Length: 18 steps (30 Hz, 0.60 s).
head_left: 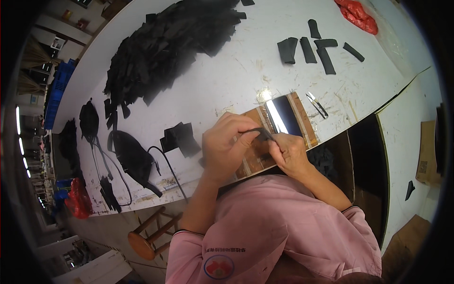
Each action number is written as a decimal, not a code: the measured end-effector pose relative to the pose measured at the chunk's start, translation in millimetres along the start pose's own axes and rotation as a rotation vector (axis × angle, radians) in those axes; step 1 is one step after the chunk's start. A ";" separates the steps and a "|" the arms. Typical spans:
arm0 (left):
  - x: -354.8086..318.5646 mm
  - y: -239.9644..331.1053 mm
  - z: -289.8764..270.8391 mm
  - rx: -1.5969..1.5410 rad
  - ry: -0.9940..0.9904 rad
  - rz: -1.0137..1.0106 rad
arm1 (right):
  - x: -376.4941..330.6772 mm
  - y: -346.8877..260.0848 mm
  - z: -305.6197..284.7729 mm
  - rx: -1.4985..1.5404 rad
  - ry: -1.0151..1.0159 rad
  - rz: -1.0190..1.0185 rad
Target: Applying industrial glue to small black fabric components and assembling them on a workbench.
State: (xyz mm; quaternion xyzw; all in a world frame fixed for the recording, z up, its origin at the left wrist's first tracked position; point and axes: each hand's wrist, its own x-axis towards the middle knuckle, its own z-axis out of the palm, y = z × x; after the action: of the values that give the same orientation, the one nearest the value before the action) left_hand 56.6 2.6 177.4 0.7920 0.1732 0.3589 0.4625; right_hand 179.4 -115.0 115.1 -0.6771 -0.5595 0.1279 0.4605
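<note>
Both hands meet over a brown wooden board (pixel 255 116) that lies at the table's near edge. Between them is a small black fabric piece (pixel 265 133), partly hidden by the fingers. My left hand (pixel 227 142) pinches one end of it between thumb and fingertips. My right hand (pixel 289 151) is closed around the other end, thumb on top. A shiny dark plate (pixel 285 113) is fixed on the board and reflects the light. To the board's right lies a pair of thread snips (pixel 318 105). Several flat black fabric pieces (pixel 182 138) lie left of my left hand.
A large heap of black fabric pieces (pixel 161 47) covers the far left. Several narrow black pieces (pixel 325 59) lie at the far right, near a red plastic bag (pixel 357 16). Black items with cords (pixel 132 158) rest at the left. A wooden stool (pixel 144 244) stands below the table.
</note>
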 end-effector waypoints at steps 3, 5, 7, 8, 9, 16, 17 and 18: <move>-1.6 -3.1 0.1 -0.009 0.020 0.004 | -2.5 2.4 -1.5 -0.049 -0.028 0.007; -3.2 -4.5 -0.8 -0.001 0.041 0.017 | -13.8 8.2 2.4 -0.026 0.005 0.039; -4.3 -5.5 -2.1 0.040 -0.017 0.046 | -15.3 6.9 3.7 -0.001 0.039 0.069; -8.3 -7.1 -2.0 0.041 -0.013 0.038 | -11.2 -5.5 -0.5 0.072 0.105 0.121; -11.7 -9.6 -1.8 0.018 0.013 -0.015 | -6.6 -17.1 -4.9 0.143 0.174 0.176; -79.3 -85.3 -29.1 0.481 0.384 -0.463 | 38.9 -23.2 -33.5 0.315 -0.054 0.084; -93.5 -98.0 -36.4 0.485 0.384 -0.466 | 48.8 -34.1 -42.0 0.620 -0.094 0.353; -104.2 -109.7 -39.4 0.737 0.291 -0.504 | 61.0 -27.2 -45.8 0.880 -0.032 0.362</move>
State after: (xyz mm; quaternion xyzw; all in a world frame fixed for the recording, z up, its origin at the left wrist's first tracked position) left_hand -36.9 19.6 53.2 0.7781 0.5390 0.2575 0.1940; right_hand 214.3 -85.0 181.8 -0.5022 -0.3323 0.4412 0.6654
